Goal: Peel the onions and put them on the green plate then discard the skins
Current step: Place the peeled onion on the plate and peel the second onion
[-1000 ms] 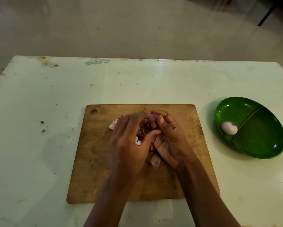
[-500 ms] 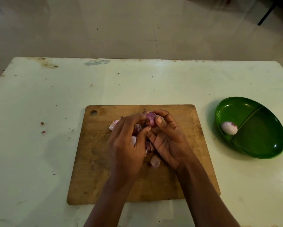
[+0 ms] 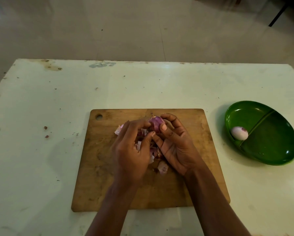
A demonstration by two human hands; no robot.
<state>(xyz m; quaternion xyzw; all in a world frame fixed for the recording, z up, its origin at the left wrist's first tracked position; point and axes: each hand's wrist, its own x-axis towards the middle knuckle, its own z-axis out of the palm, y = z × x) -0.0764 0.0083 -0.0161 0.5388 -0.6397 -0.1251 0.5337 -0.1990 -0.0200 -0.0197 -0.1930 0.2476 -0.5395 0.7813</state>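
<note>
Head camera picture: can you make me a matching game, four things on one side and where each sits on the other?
Things: 1 purple onion; 2 peeled onion; 3 loose skins; 4 cutting board.
Places: A in the green plate; B on the table; C between left hand and right hand; D on the board.
Pairs: 1-C, 2-A, 3-D, 4-B.

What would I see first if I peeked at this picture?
First, the left hand and right hand in the middle, both gripping a purple onion above the wooden cutting board, with torn skins lying under them. Then the bright green plate on the table's right, holding one peeled onion in its left compartment.
</note>
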